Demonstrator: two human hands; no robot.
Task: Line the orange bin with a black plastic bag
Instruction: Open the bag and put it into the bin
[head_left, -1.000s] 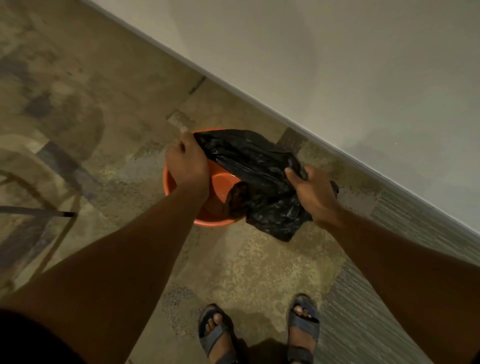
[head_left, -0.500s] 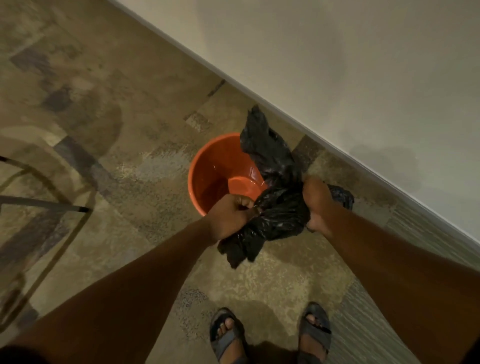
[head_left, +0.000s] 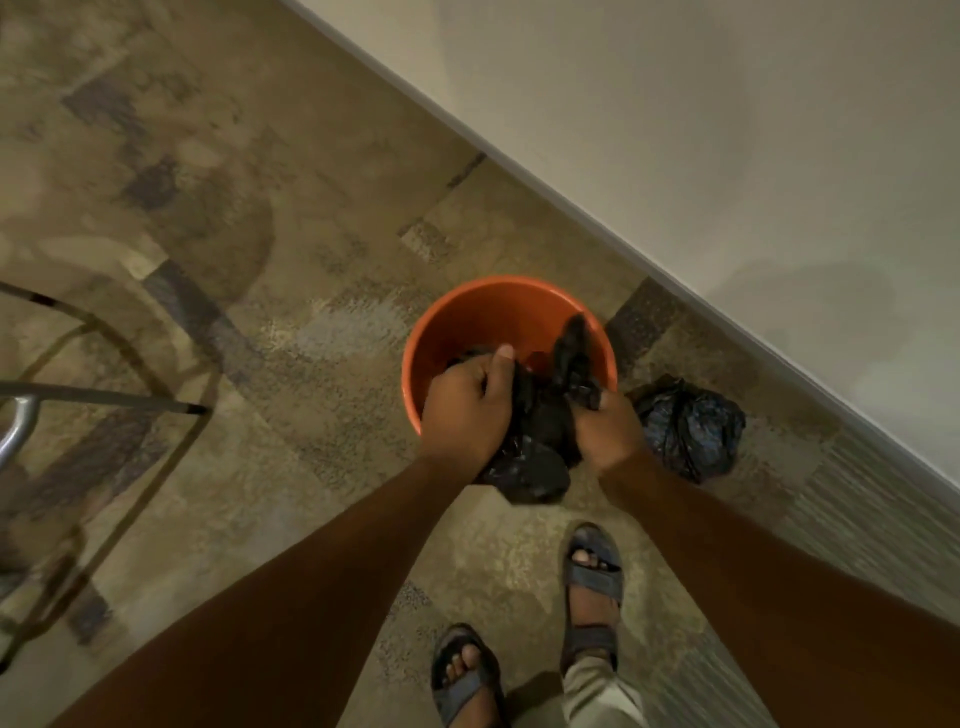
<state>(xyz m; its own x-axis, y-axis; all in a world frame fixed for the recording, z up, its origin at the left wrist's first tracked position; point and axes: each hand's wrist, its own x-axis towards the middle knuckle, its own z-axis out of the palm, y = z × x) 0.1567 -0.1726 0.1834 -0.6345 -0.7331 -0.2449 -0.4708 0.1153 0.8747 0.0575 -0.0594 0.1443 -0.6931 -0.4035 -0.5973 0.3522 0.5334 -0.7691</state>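
Observation:
An orange bin stands on the patterned floor close to the wall. A crumpled black plastic bag is bunched over the bin's near rim, with one end sticking up inside the bin and a fold hanging down outside. My left hand grips the bag on its left side, thumb pointing into the bin. My right hand grips the bag on its right side. Most of the bin's inside wall is bare orange.
A second, knotted black bag lies on the floor right of the bin, near the white wall. A metal rail reaches in from the left edge. My sandalled feet stand just behind the bin.
Both hands have come together over the bin's near rim and bunched the bag tighter. The bag's raised end has dropped lower into the bin. The knotted bag on the floor has come fully into view.

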